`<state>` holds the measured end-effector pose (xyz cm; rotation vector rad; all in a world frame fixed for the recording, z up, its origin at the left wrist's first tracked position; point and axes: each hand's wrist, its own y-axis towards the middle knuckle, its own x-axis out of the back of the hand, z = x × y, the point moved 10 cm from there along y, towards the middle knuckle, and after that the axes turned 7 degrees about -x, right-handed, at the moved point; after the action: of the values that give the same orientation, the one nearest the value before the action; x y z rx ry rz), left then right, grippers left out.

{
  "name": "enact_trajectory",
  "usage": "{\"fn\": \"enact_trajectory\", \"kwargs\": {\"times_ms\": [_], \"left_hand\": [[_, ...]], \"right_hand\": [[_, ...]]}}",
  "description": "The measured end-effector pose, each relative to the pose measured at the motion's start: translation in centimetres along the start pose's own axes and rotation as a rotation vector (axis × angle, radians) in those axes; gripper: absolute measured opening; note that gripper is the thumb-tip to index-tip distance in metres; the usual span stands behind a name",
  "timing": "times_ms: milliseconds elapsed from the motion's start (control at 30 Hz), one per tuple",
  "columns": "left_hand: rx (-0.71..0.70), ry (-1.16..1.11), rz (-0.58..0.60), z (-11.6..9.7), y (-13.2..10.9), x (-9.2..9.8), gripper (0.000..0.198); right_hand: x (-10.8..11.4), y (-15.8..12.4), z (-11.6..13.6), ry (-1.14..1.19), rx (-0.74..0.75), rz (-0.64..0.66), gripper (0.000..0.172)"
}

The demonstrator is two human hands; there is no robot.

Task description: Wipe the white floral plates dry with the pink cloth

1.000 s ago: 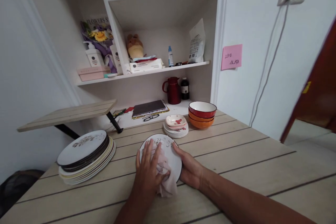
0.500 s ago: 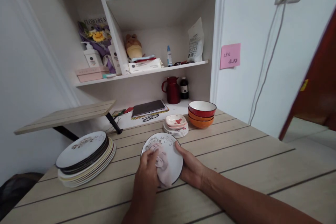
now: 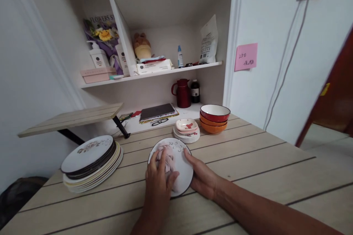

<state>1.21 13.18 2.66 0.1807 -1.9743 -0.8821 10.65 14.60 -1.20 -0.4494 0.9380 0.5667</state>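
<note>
A white plate [image 3: 184, 170] with a dark rim and a scroll pattern is tilted toward me above the table. My right hand [image 3: 202, 176] grips its right edge, thumb on the face and the other fingers hidden behind it. On the plate's left half lies a crumpled pale pink cloth [image 3: 168, 159]. My left hand [image 3: 160, 176] presses that cloth against the plate, its fingers bent over it and the thumb lying to the right.
Stacked plates [image 3: 91, 163] stand on the left by a small raised shelf [image 3: 71, 117]. Behind the held plate are small dishes [image 3: 186, 132] and stacked bowls [image 3: 214, 119]. A red jug [image 3: 183, 93], a laptop [image 3: 157, 112] and glasses [image 3: 160, 122] sit further back.
My left hand has spread its fingers over the cloth, which is now bunched more tightly toward the upper left of the plate. My right hand keeps its hold. The view has shifted slightly.
</note>
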Motion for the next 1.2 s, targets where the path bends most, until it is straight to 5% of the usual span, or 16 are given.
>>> {"fn": "enact_trajectory", "kwargs": {"times_ms": [167, 333, 533, 700, 900, 1200], "left_hand": [[-0.051, 0.193, 0.006, -1.3, 0.4, 0.7, 0.043], [-0.359, 0.156, 0.136, -4.6, 0.0, -2.2, 0.046], [-0.508, -0.013, 0.223, -4.3, -0.9, -4.6, 0.041], [-0.376, -0.092, 0.333, -2.4, -0.7, -4.4, 0.052], [-0.105, -0.157, 0.1, 0.1, 0.3, -1.8, 0.072], [-0.107, -0.003, -0.06, -0.5, 0.7, 0.7, 0.05]], "right_hand": [[0.0, -0.2, -0.6, -0.127, -0.032, -0.035, 0.054], [0.0, -0.2, -0.9, -0.127, -0.09, -0.013, 0.057], [0.5, 0.3, -0.1, -0.019, -0.103, 0.024, 0.064], [1.2, 0.5, 1.5, -0.016, -0.006, 0.018, 0.061], [1.3, 0.4, 1.1, -0.054, -0.016, -0.008, 0.057], [0.0, -0.1, -1.1, -0.121, -0.126, -0.001, 0.055]]}}
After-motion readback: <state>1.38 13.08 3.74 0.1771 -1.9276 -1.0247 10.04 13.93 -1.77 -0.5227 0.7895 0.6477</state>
